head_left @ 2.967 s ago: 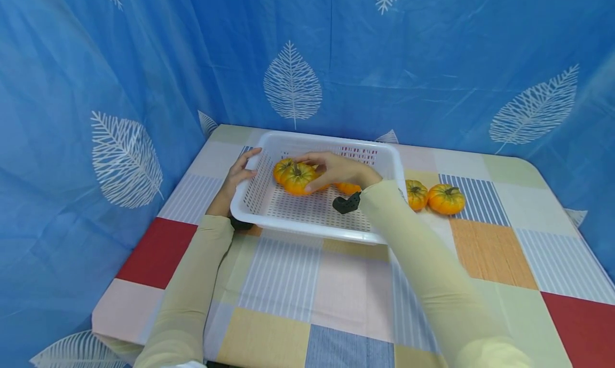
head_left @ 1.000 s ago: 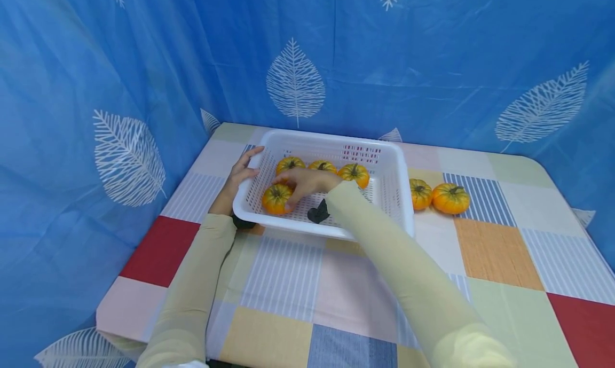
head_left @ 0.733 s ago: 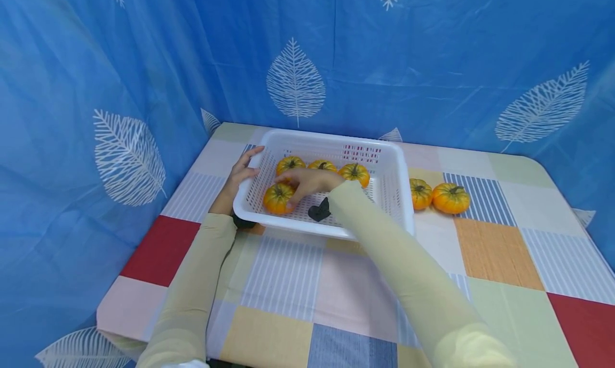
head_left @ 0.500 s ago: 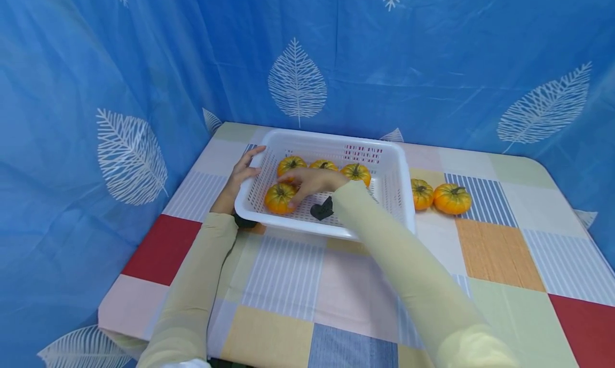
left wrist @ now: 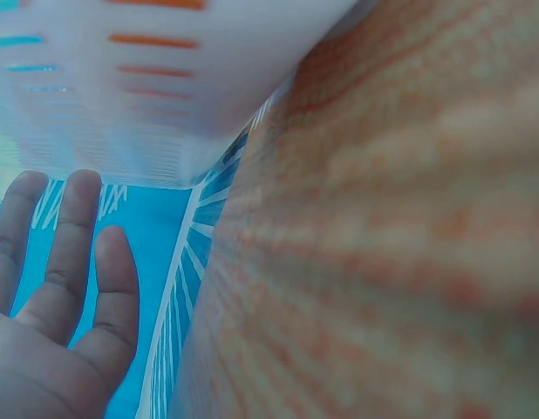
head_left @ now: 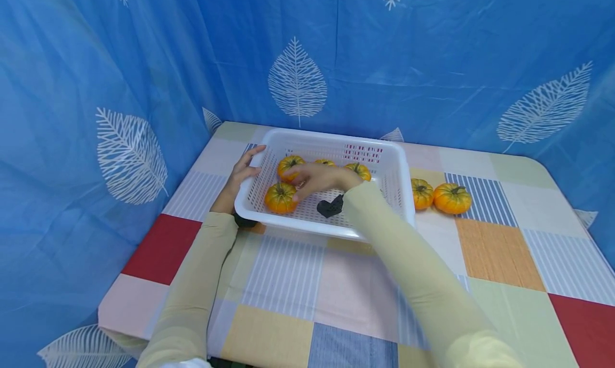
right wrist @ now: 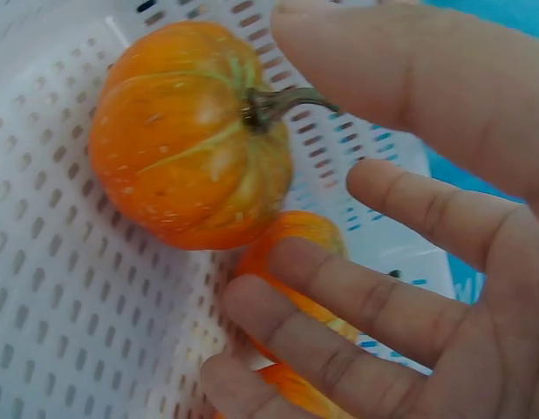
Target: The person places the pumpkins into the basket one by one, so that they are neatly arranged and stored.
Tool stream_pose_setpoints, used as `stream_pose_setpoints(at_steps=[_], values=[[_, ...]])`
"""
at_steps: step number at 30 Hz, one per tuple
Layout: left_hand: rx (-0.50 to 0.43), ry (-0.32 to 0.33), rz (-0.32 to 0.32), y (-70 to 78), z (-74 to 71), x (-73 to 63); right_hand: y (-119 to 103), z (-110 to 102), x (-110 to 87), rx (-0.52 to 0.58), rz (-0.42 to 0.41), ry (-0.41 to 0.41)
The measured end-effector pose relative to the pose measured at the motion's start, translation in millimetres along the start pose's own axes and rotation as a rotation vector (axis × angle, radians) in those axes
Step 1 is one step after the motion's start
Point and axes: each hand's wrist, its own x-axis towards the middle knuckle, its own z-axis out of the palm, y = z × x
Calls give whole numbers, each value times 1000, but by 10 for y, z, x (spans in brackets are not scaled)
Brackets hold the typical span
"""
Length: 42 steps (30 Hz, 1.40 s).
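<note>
A white perforated plastic basket (head_left: 312, 230) holds several small orange-and-green pumpkins. One pumpkin (head_left: 281, 198) sits in its front left corner, with another pumpkin (head_left: 290, 167) right behind it. My right hand (head_left: 319, 177) is over the basket, fingers spread and holding nothing. In the right wrist view, the thumb is near the stem of the front pumpkin (right wrist: 191, 140), and the other fingers (right wrist: 365, 301) overlap the pumpkins behind. At the basket's left end, my left hand (head_left: 236, 178) touches the rim and outer wall. The left wrist view shows its fingers (left wrist: 73, 218) extended beside that wall.
Two more pumpkins stand on the table to the right of the basket, a smaller-looking pumpkin (head_left: 421, 194) and a fuller pumpkin (head_left: 452, 198). A patchwork cloth (head_left: 283, 277) covers the table. A blue leaf-print curtain (head_left: 384, 79) hangs behind and at the left.
Three seconds ago my right hand held a pumpkin in the basket. The pumpkin came to the front left corner; since then the fingers have let go and drawn back rightward. The left hand stays.
</note>
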Motion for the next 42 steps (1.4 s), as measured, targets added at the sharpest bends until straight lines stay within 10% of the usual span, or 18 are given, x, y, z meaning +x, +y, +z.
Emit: stream_pose_setpoints(at_steps=[19,42], values=[[3,-1,1,-2,12,9,63,-106,-355,130,-94,87],[-7,20,2,-15,-4,-3,142,-184,-728,303,-236,466]])
